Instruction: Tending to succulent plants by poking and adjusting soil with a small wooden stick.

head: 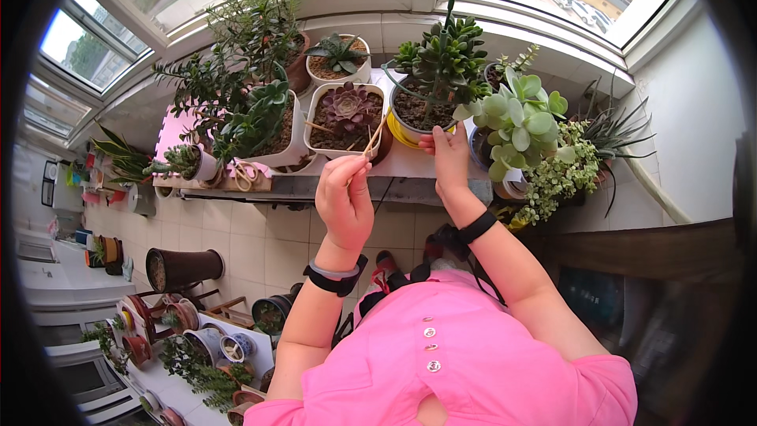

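My left hand is closed on a thin wooden stick, whose upper part points up and right beside the rim of a square white pot. In that pot a purple rosette succulent grows in dark soil, with more thin sticks in it. My right hand is at the near rim of a round pot that stands in a yellow saucer. A bushy jade plant grows in it, with a green support around its stems. Whether these fingers grip the rim, I cannot tell.
Right of the round pot stand a pale round-leaved succulent, a trailing small-leaved plant and a spiky plant. To the left are a white pot, a small cactus pot and a coil of cord. Windows rise behind the ledge.
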### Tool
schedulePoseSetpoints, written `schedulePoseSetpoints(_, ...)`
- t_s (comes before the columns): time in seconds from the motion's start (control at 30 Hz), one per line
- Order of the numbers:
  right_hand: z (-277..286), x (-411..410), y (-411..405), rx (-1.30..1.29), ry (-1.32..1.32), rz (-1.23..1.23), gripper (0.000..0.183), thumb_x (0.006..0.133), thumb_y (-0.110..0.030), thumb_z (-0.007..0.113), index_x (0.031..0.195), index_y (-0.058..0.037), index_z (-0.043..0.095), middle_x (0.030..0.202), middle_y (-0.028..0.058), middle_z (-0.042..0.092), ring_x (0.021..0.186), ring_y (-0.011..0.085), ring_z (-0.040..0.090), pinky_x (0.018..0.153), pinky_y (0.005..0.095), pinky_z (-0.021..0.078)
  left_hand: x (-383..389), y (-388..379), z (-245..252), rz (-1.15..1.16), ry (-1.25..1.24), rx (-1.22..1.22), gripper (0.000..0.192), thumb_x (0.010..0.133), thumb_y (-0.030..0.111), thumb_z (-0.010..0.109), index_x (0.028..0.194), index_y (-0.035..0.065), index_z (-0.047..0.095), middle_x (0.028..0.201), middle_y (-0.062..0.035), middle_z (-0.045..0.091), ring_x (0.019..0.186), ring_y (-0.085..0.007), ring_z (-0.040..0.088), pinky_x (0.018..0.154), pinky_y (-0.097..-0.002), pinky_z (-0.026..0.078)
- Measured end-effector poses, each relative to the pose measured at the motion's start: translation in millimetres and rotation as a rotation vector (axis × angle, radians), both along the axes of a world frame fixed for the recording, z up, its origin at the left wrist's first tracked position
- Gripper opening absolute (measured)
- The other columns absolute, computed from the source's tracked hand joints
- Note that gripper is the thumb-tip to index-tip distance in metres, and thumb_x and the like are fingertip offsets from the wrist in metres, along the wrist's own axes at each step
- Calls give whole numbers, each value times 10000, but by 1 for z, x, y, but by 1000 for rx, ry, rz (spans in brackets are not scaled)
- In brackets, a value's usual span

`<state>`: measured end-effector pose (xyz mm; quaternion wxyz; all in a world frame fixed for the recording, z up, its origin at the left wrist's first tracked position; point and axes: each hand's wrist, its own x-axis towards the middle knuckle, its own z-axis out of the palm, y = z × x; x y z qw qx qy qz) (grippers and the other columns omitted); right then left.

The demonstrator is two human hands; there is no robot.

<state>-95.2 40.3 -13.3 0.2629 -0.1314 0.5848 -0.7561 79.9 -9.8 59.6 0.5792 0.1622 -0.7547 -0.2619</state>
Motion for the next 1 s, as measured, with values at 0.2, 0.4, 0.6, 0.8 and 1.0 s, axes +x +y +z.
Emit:
schedulePoseSetpoints(0.2, 2, -7, 4, -11, -11, 88, 515, 993, -137, 542, 1412, 11, 281, 864, 102, 676, 745, 148, 656, 673, 256, 509, -47, -12, -10, -84, -149, 280, 80, 946, 27, 594, 1020, -2, 592, 896, -116, 606, 734, -214, 613, 653, -294, 498)
schedulePoseSetpoints(0.4, 3, -12, 8, -28, -20, 136, 455, 998, -150, 546, 1385, -53, 327, 887, 92, 677, 766, 148, 661, 681, 256, 511, -66, -24, -30, -142, -281, 380, 95, 944, 70, 614, 967, -20, 634, 840, -116, 645, 703, -201, 613, 645, -275, 484)
schedulePoseSetpoints(0.6, -2, -16, 9, -31, -43, 188, 355, 1001, -156, 549, 1300, -71, 378, 907, 89, 675, 778, 148, 662, 691, 262, 514, -77, -29, -27, -158, -201, 511, 84, 940, 65, 621, 952, -17, 637, 810, -122, 666, 701, -173, 626, 664, -275, 494)
schedulePoseSetpoints(0.8, -1, -17, 7, -36, -68, 187, 346, 995, -145, 553, 1279, -63, 372, 910, 93, 672, 774, 152, 664, 676, 259, 515, -88, -30, -29, -89, -267, 461, 96, 951, 71, 606, 937, -21, 629, 786, -109, 679, 691, -173, 652, 637, -283, 503)
schedulePoseSetpoints(1.0, 1, -18, 9, -36, -49, 207, 404, 988, -135, 554, 1321, -52, 341, 915, 96, 673, 765, 146, 665, 665, 255, 515, -94, -33, -21, -129, -203, 547, 134, 967, 98, 601, 931, -29, 617, 790, -84, 687, 718, -144, 660, 650, -254, 512)
